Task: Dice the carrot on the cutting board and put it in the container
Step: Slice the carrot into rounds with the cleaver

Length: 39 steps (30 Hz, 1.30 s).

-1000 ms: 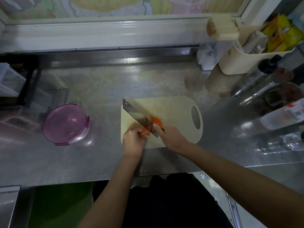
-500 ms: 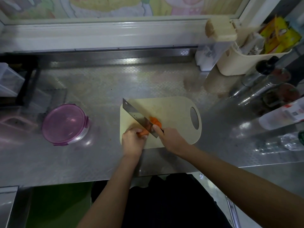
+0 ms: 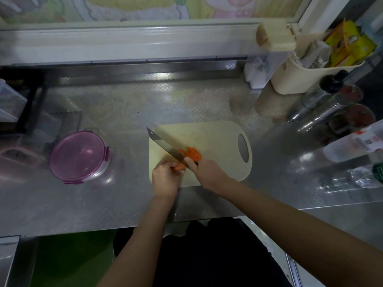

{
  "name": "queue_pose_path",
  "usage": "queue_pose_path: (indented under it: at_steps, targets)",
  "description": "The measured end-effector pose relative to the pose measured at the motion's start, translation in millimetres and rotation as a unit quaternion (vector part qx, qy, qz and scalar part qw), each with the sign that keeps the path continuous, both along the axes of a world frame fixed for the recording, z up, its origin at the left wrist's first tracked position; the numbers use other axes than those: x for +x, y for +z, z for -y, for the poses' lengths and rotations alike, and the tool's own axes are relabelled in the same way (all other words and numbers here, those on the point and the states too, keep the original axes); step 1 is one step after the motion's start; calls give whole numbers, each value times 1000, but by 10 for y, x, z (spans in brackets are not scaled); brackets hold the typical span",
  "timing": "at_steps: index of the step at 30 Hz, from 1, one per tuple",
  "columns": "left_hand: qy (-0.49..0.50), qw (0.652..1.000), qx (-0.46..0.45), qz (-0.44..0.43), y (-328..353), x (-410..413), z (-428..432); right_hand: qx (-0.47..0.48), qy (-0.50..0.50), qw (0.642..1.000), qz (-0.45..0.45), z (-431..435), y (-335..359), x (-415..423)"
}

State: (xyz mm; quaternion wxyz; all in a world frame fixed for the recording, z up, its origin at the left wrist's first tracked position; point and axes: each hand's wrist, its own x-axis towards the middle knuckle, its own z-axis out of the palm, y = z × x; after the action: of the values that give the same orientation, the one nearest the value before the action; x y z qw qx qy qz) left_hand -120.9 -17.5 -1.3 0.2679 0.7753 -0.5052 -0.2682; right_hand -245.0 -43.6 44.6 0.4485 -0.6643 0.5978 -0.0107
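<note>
A beige cutting board (image 3: 217, 139) lies on the steel counter. My left hand (image 3: 165, 179) grips the uncut carrot piece (image 3: 179, 167) at the board's near left edge. My right hand (image 3: 207, 172) holds the knife (image 3: 165, 146) by its handle, index finger along the blade's back; the blade runs diagonally to the far left and meets the carrot. Several orange slices (image 3: 192, 154) lie piled just right of the blade. The round container (image 3: 79, 157) with its purple lid on sits to the left of the board.
A cream basket (image 3: 306, 77) with packets stands at the back right, with bottles and jars (image 3: 339, 112) along the right side. A clear bottle (image 3: 352, 143) lies right of the board. Clear bins (image 3: 10, 100) sit at the far left. The counter's front edge (image 3: 83, 230) is close to me.
The knife has kept its place across the carrot while the slice pile beside it looks a little larger. My left hand has stayed on the carrot.
</note>
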Motion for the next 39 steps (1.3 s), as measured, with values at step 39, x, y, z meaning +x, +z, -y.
queue_pose_path:
  at_steps: [39]
  targets:
    - [29, 999, 15, -38, 4, 47, -70, -6, 23, 1000, 3, 179, -289, 64]
